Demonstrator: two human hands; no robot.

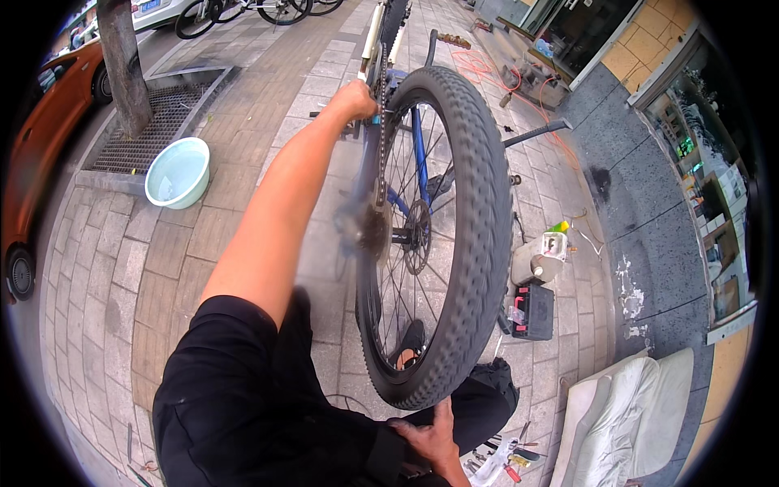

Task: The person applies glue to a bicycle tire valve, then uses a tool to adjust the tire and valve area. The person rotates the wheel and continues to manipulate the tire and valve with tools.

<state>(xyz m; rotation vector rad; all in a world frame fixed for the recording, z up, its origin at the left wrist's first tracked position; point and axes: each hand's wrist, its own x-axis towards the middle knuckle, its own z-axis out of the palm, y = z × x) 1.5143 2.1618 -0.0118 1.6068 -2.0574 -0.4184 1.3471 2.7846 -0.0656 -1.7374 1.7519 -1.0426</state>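
Note:
A bicycle with a blue frame (pixel 419 154) stands in front of me, its knobby black rear tyre (pixel 475 211) nearest. The tread and the sprockets (pixel 365 230) look blurred. My left arm reaches along the left side, beside the chain (pixel 381 138). There my left hand (pixel 355 101) is closed round what looks like a pedal, mostly hidden by the fingers. Below the tyre's near end is my right hand (pixel 430 442), thumb raised by the rubber and fingers apart, holding nothing. The opposite pedal (pixel 453 39) shows at the far right of the frame.
A pale green basin (pixel 199 183) of water stands left, near a tree trunk (pixel 126 73) and an orange car (pixel 61 130). On the right are a black toolbox (pixel 537 312), a whitish jug (pixel 527 264) and a worn padded seat (pixel 625 414). Loose tools (pixel 515 463) lie lower right.

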